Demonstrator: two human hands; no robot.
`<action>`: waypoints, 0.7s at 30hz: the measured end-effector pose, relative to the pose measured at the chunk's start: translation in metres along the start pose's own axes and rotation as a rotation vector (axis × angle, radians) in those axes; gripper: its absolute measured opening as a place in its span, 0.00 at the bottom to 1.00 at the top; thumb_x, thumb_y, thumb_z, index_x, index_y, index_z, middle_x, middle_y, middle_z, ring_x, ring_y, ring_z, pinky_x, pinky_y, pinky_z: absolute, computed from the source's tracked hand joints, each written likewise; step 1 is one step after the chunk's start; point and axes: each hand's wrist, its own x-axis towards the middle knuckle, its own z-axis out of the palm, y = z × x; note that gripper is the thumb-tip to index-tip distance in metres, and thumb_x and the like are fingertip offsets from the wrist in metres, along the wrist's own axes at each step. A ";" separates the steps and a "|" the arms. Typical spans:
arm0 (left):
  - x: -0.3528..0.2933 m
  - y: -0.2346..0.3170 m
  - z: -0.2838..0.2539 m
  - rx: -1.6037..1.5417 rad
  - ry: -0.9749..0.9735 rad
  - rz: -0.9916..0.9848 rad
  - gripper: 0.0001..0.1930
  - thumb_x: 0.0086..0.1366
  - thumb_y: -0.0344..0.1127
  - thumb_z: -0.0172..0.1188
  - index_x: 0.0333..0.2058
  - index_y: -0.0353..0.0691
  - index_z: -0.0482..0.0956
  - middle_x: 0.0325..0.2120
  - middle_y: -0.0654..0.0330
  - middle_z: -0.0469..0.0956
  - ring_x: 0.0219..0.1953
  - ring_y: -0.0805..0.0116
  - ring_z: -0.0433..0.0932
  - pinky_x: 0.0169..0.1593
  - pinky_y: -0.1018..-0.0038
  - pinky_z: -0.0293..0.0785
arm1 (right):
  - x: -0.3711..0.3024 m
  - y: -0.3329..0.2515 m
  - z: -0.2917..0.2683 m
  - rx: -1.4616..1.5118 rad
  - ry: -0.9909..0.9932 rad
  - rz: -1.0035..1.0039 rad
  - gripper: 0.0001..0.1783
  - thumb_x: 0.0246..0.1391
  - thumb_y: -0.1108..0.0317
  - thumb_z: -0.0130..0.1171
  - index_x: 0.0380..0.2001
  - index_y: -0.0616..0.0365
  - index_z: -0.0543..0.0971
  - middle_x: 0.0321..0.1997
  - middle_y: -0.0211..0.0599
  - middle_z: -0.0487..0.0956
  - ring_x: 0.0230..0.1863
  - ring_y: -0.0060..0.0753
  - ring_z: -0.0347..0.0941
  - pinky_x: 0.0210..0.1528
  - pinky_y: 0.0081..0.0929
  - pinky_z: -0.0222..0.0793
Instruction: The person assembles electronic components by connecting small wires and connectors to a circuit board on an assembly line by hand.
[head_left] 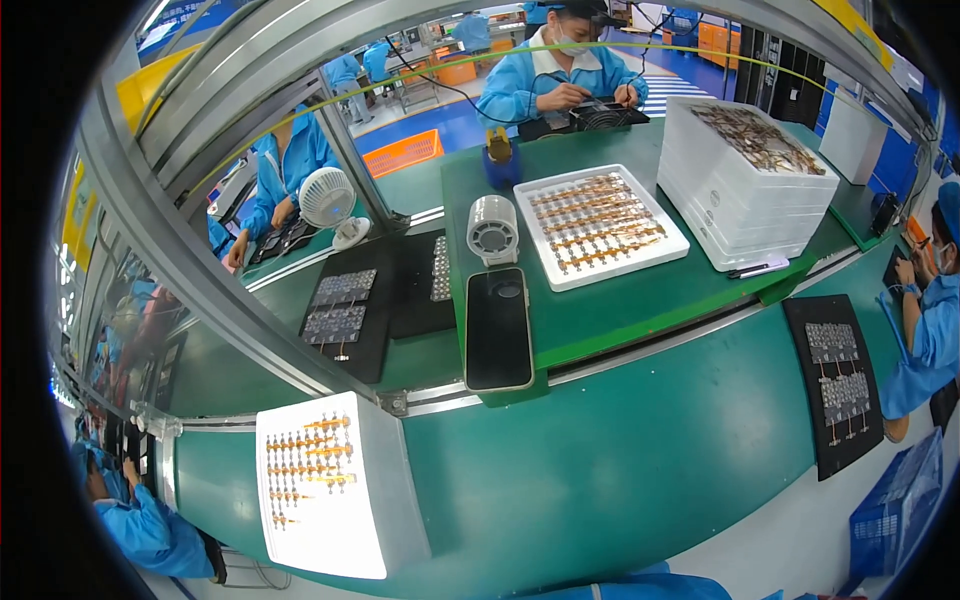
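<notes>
Neither of my hands shows; only a strip of blue clothing [640, 588] appears at the lower edge. In front of me is a green work surface [600, 430]. At its left stands a stack of white trays [395, 490], the top one holding rows of small parts with amber flexible strips [310, 455]. On the right of the surface lies a black mat [865, 440] bearing grey circuit boards [833, 343] with thin leads. A phone [498, 335] leans upright against the raised green shelf's front edge.
The raised shelf [600, 330] carries another white tray [650, 205], a tall tray stack [700, 200], a small cylindrical fan [492, 230] and a pen [757, 269]. A metal post [220, 310] crosses the left. Co-workers [565, 75] sit around. A blue crate [895, 510] stands lower right.
</notes>
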 end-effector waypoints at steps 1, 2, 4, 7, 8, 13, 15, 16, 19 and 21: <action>-0.002 0.001 -0.003 -0.002 -0.011 -0.002 0.10 0.58 0.37 0.52 0.25 0.37 0.77 0.22 0.49 0.76 0.26 0.48 0.75 0.32 0.57 0.70 | 0.002 -0.005 0.002 -0.023 -0.009 -0.011 0.23 0.61 0.58 0.47 0.54 0.59 0.69 0.58 0.45 0.70 0.58 0.43 0.65 0.62 0.36 0.56; -0.002 0.003 -0.008 -0.003 -0.021 -0.003 0.10 0.58 0.37 0.52 0.25 0.37 0.77 0.22 0.49 0.76 0.27 0.48 0.75 0.32 0.57 0.70 | 0.005 -0.012 0.004 -0.045 -0.016 -0.024 0.23 0.61 0.58 0.47 0.54 0.59 0.69 0.58 0.45 0.70 0.58 0.43 0.65 0.62 0.36 0.56; -0.004 0.006 -0.017 -0.002 -0.046 -0.002 0.11 0.58 0.37 0.52 0.24 0.37 0.77 0.22 0.48 0.76 0.27 0.48 0.75 0.32 0.57 0.70 | 0.008 -0.022 0.010 -0.084 -0.032 -0.047 0.23 0.61 0.58 0.47 0.55 0.59 0.69 0.58 0.45 0.70 0.58 0.43 0.65 0.62 0.36 0.56; -0.009 0.012 -0.033 -0.003 -0.097 -0.006 0.11 0.58 0.38 0.52 0.24 0.37 0.78 0.23 0.48 0.76 0.28 0.48 0.75 0.33 0.56 0.70 | 0.011 -0.035 0.020 -0.138 -0.056 -0.070 0.23 0.61 0.58 0.47 0.55 0.59 0.69 0.58 0.45 0.70 0.58 0.43 0.65 0.62 0.36 0.56; -0.011 0.015 -0.039 -0.003 -0.116 -0.009 0.11 0.58 0.38 0.53 0.24 0.37 0.78 0.23 0.48 0.76 0.28 0.47 0.75 0.33 0.56 0.70 | 0.012 -0.039 0.022 -0.155 -0.065 -0.075 0.23 0.61 0.58 0.47 0.55 0.59 0.69 0.58 0.45 0.70 0.59 0.43 0.65 0.62 0.36 0.56; -0.061 0.032 -0.071 -0.005 -0.272 -0.075 0.12 0.58 0.39 0.53 0.23 0.37 0.79 0.23 0.47 0.77 0.29 0.47 0.76 0.34 0.55 0.71 | 0.001 -0.024 0.055 -0.215 -0.154 -0.040 0.23 0.61 0.57 0.47 0.55 0.59 0.69 0.58 0.45 0.70 0.59 0.43 0.65 0.62 0.36 0.56; -0.097 0.041 -0.089 -0.007 -0.349 -0.122 0.13 0.57 0.39 0.53 0.23 0.37 0.79 0.24 0.47 0.77 0.29 0.47 0.76 0.34 0.55 0.71 | -0.012 -0.007 0.078 -0.234 -0.209 -0.011 0.23 0.61 0.57 0.47 0.55 0.59 0.69 0.58 0.45 0.69 0.59 0.42 0.64 0.62 0.36 0.56; -0.104 0.047 -0.098 -0.007 -0.370 -0.140 0.13 0.57 0.39 0.53 0.23 0.37 0.79 0.24 0.47 0.77 0.29 0.46 0.76 0.34 0.54 0.71 | -0.011 -0.008 0.083 -0.250 -0.233 -0.012 0.23 0.61 0.57 0.47 0.55 0.59 0.69 0.58 0.45 0.69 0.59 0.42 0.64 0.62 0.36 0.56; -0.116 0.086 -0.131 -0.011 -0.424 -0.173 0.13 0.57 0.40 0.53 0.23 0.37 0.80 0.24 0.46 0.78 0.30 0.46 0.76 0.35 0.54 0.71 | -0.012 -0.010 0.096 -0.302 -0.287 -0.031 0.23 0.61 0.57 0.47 0.55 0.58 0.69 0.58 0.45 0.69 0.59 0.42 0.64 0.62 0.35 0.56; -0.099 0.162 -0.206 0.083 -0.455 -0.258 0.07 0.56 0.32 0.64 0.26 0.34 0.82 0.28 0.57 0.82 0.32 0.63 0.79 0.40 0.68 0.75 | -0.012 -0.014 0.098 -0.333 -0.291 -0.047 0.23 0.61 0.57 0.47 0.55 0.58 0.69 0.58 0.45 0.69 0.59 0.42 0.64 0.62 0.35 0.56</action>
